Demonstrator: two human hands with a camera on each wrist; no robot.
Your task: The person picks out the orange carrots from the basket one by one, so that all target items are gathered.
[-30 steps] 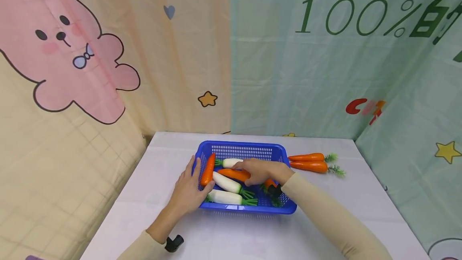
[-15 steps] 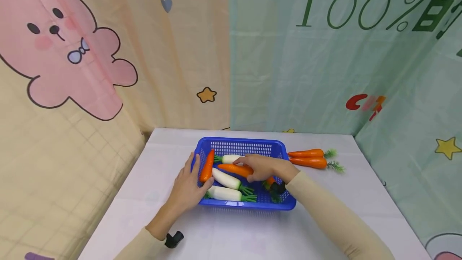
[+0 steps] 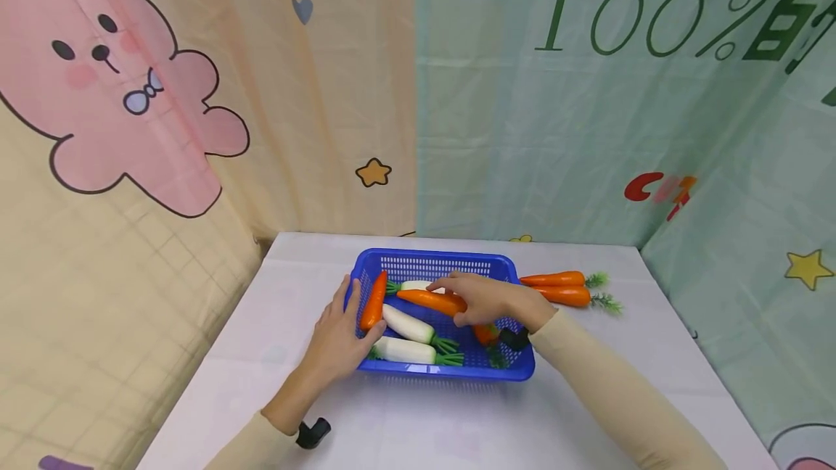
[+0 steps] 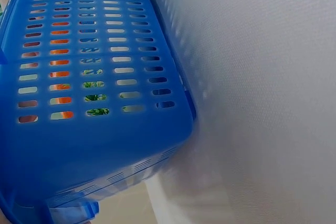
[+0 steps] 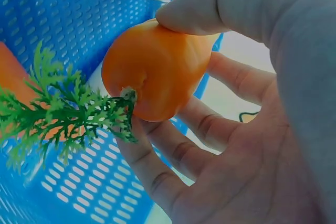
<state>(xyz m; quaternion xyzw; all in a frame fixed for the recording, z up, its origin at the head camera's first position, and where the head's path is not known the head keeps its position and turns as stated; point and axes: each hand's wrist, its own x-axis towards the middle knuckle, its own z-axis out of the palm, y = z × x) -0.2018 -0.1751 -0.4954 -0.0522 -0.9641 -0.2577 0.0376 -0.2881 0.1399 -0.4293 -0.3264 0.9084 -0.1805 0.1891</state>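
Observation:
My right hand [image 3: 483, 299] grips a carrot [image 3: 427, 300] by its thick end, over the middle of the blue basket [image 3: 451, 376]. In the right wrist view thumb and fingers curl round the carrot [image 5: 157, 72], its green leaves [image 5: 68, 103] hanging free. My left hand [image 3: 336, 336] rests on the basket's left rim, fingers fairly straight, beside an upright-pointing carrot [image 3: 374, 303]. White radishes [image 3: 408, 325] [image 3: 405, 350] lie in the front part, another [image 3: 413, 286] at the back. A further carrot [image 3: 485, 334] is partly hidden under my right hand. The left wrist view shows the basket's slotted side [image 4: 94, 135].
Two carrots with green leaves [image 3: 555, 278] [image 3: 571, 297] lie on the white table [image 3: 620, 354] just right of the basket. Patterned curtains [image 3: 575, 129] stand behind the table and at both sides.
The carrot in my right hand has risen slightly and shifted right, with the hand moving along. My left hand has stayed on the basket's rim. The head view has tilted slightly.

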